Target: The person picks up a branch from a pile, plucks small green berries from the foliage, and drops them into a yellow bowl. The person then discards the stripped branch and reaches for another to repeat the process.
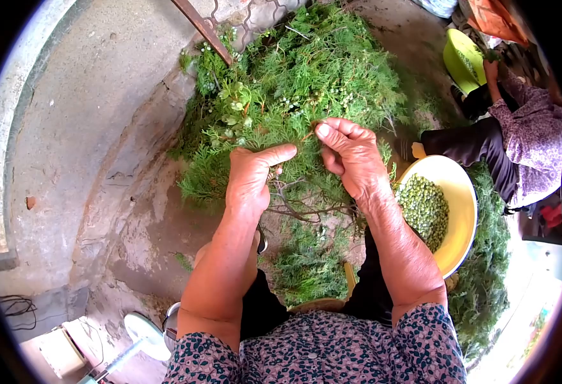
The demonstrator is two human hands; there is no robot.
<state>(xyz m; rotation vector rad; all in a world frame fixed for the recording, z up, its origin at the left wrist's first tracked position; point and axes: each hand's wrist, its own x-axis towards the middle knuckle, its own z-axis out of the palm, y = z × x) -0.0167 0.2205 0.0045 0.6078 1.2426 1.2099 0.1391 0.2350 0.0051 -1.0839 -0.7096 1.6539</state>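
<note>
In the head view my left hand [253, 174] is closed, thumb laid along the top, around a leafy green conifer sprig [289, 160]. My right hand [356, 152] pinches the thin brown stem end [309, 133] of what looks like the same sprig between thumb and forefinger. Both hands are over a large heap of cut conifer branches [332, 70] dotted with small pale cones. Bare woody twigs [294, 211] stick out below my hands. Beside my right forearm stands a yellow basin [465, 208] holding many small round green cones [424, 208].
A co-worker in a patterned shirt [537, 141] sits at the right near a yellow-green tub [450, 57]. More cut greenery [486, 256] lies beyond the basin. A concrete wall [102, 96] rises at left, with a white fan [145, 336] at lower left.
</note>
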